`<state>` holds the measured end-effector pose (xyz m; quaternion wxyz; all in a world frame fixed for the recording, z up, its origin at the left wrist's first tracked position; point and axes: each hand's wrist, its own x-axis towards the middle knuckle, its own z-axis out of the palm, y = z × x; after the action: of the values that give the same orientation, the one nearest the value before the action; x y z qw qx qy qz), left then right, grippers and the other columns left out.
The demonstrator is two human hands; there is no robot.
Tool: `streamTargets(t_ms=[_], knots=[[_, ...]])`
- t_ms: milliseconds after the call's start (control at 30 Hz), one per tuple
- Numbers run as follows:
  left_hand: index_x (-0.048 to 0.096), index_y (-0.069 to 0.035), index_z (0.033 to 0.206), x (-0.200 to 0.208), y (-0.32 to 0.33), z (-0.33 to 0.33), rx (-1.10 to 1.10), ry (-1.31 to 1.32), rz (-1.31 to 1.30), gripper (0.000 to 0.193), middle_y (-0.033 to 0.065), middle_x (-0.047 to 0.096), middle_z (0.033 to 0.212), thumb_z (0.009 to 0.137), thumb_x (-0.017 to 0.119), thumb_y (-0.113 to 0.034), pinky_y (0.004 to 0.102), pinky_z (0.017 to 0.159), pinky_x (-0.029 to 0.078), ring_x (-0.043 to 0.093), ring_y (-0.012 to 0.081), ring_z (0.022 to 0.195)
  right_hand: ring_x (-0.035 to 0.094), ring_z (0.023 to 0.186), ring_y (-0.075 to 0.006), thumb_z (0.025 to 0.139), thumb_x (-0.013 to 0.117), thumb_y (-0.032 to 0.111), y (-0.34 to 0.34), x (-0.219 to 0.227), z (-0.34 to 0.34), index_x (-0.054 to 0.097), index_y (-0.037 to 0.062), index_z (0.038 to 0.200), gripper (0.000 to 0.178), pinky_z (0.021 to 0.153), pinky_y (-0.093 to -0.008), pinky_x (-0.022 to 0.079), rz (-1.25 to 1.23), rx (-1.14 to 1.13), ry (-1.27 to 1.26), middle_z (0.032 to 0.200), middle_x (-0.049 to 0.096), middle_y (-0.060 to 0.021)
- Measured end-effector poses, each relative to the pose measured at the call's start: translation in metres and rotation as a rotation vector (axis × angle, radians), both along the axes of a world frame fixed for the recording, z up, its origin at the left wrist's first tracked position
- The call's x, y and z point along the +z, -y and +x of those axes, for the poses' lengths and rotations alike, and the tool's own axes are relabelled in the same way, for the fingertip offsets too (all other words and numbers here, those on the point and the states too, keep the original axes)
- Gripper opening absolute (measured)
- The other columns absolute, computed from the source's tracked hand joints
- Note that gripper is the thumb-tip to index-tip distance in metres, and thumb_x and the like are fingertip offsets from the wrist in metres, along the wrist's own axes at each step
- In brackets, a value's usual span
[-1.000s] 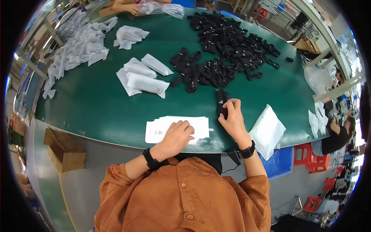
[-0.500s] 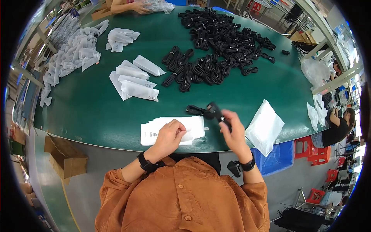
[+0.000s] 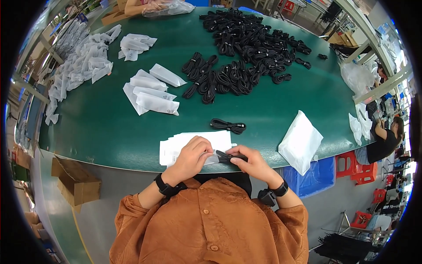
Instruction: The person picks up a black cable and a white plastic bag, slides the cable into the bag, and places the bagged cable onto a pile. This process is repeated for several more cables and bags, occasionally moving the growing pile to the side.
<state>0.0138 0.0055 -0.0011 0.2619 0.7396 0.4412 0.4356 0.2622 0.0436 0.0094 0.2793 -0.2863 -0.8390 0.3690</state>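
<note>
One stack of flat white bags (image 3: 178, 143) lies near the curved edge of the glossy green table (image 3: 246, 105). At its right, the left hand (image 3: 193, 155) pinches a translucent bag (image 3: 212, 159); the right hand (image 3: 252, 164) grips a black cable bundle (image 3: 225, 157). Beyond it, green surface reaches a black cable heap (image 3: 246, 57); rightward, past the edge, a blue plastic bin (image 3: 312, 181).

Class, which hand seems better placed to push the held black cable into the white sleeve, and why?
Probably the right hand: it holds the black cable at the white sleeve's edge, while the left hand appears to pinch the sleeve.
</note>
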Motion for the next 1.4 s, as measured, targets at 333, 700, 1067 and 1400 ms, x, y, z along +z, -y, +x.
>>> streamTargets(t_ms=[333, 700, 1067, 1400], knots=[[0.057, -0.001, 0.09, 0.011, 0.003, -0.006, 0.077, -0.223, 0.141, 0.013, 0.0111, 0.059, 0.092, 0.081, 0.065, 0.004, 0.038, 0.075, 0.048, 0.056, 0.0308, 0.086, 0.065, 0.077, -0.0256, 0.092, 0.066, 0.009, 0.019, 0.005, -0.012, 0.063, 0.0042, 0.11, 0.018, 0.068, -0.033, 0.052, -0.378, -0.174, -0.042, 0.098, 0.066, -0.0124], [0.057, -0.002, 0.09, 0.008, 0.005, -0.014, 0.046, -0.154, -0.017, 0.012, 0.011, 0.066, 0.096, 0.083, 0.064, 0.005, 0.0364, 0.074, 0.05, 0.059, 0.0289, 0.087, 0.066, 0.083, -0.0294, 0.085, 0.069, 0.007, 0.008, -0.001, -0.014, 0.063, 0.0061, 0.108, 0.024, 0.07, -0.0386, 0.053, 0.387, 0.035, 0.061, 0.098, 0.065, -0.0098], [0.054, -0.003, 0.088, 0.018, -0.001, -0.006, -0.029, -0.198, 0.029, 0.014, 0.0108, 0.068, 0.104, 0.082, 0.064, 0.005, 0.0342, 0.077, 0.05, 0.058, 0.0278, 0.088, 0.064, 0.08, -0.0241, 0.086, 0.07, 0.001, 0.009, -0.008, -0.036, 0.062, 0.0037, 0.11, 0.025, 0.072, -0.0319, 0.052, -0.1, -0.129, -0.032, 0.102, 0.063, -0.0117], [0.06, -0.006, 0.098, 0.042, -0.026, -0.048, -0.023, 0.725, -0.489, 0.009, 0.0025, 0.066, 0.109, 0.099, 0.059, -0.014, 0.0229, 0.074, 0.045, 0.056, 0.0073, 0.085, 0.059, 0.09, -0.0263, 0.082, 0.07, -0.004, -0.02, 0.019, -0.055, 0.059, 0.0036, 0.121, 0.041, 0.076, -0.0342, 0.051, 0.227, -0.217, -0.173, 0.113, 0.054, -0.0161]])
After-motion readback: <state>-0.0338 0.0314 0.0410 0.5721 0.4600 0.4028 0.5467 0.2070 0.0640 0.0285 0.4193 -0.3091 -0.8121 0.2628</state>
